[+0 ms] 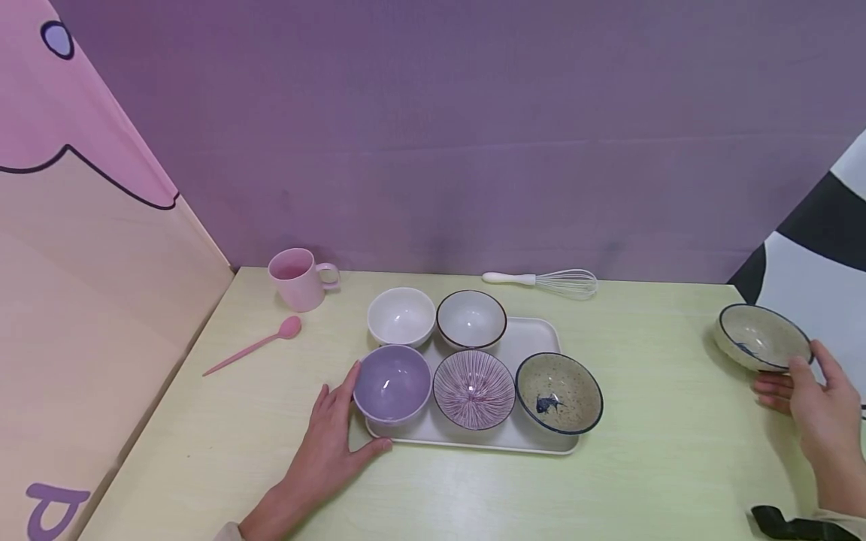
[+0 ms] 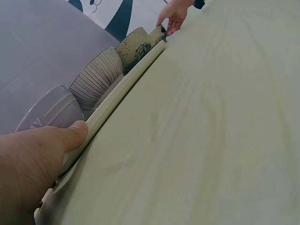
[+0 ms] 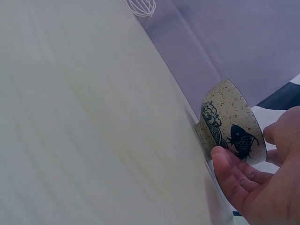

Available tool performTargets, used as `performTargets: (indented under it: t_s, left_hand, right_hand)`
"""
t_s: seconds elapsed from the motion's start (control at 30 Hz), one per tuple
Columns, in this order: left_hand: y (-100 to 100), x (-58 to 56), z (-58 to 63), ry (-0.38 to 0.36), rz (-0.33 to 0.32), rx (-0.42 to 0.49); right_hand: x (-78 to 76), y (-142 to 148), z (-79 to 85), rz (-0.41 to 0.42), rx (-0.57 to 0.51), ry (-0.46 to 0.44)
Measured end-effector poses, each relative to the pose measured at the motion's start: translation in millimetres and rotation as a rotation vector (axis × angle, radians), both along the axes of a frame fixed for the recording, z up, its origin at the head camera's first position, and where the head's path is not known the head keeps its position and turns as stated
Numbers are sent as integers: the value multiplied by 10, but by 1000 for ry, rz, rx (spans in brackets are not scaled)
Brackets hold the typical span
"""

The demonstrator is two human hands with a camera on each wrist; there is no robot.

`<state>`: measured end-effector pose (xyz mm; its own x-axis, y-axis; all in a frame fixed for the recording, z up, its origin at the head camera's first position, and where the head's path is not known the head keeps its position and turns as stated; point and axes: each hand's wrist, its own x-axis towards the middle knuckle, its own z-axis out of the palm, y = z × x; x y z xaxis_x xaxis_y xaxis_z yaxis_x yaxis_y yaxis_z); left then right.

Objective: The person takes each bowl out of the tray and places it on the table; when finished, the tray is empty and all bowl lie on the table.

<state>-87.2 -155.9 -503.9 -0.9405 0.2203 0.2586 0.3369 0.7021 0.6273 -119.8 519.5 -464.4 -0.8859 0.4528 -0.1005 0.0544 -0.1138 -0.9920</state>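
At the right edge of the table, my right hand (image 1: pixel 825 413) grips a speckled beige bowl (image 3: pixel 234 124) with a dark rim and a blue fish drawn on its side. The thumb is at its rim and other fingers are under its wall. My left hand (image 1: pixel 328 443) rests at the near left corner of a white tray (image 1: pixel 531 338), its thumb (image 2: pixel 79 127) on the tray's front edge. Its outstretched fingers lie beside a purple bowl (image 1: pixel 392 383). Also on the tray stand a purple-striped bowl (image 1: pixel 473 391), a second speckled fish bowl (image 1: pixel 561 391), a white bowl (image 1: pixel 402 315) and a dark-rimmed white bowl (image 1: pixel 471 319).
A pink mug (image 1: pixel 298 282) stands at the back left, with a pink spoon (image 1: pixel 257 349) lying in front of it. Behind the tray lies a whisk (image 1: pixel 541 281) with a white handle. A purple backdrop (image 1: pixel 433 150) rises along the table's back edge.
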Motion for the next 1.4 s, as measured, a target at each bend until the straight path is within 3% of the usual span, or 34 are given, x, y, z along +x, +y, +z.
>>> performTargets:
  t_s: [0.3, 0.6, 0.7, 0.9, 1.1, 1.4]
  left_hand:
    - [6, 3, 11, -5, -2, 2]
    - [-5, 2, 8, 1, -4, 0]
    - [-8, 0, 4, 7, -7, -3]
    - [-10, 0, -3, 10, -6, -7]
    - [-10, -2, -7, 14, -7, -10]
    - [-1, -5, -3, 7, -7, 0]
  right_hand:
    - [75, -31, 55, 26, 67, -20]
    - [123, -122, 148, 1, 379, -169]
    - [154, -166, 179, 12, 427, -176]
    - [217, -327, 260, 43, 478, -142]
    - [313, -547, 303, 106, 433, 18]
    - [380, -854, 371, 163, 606, 62]
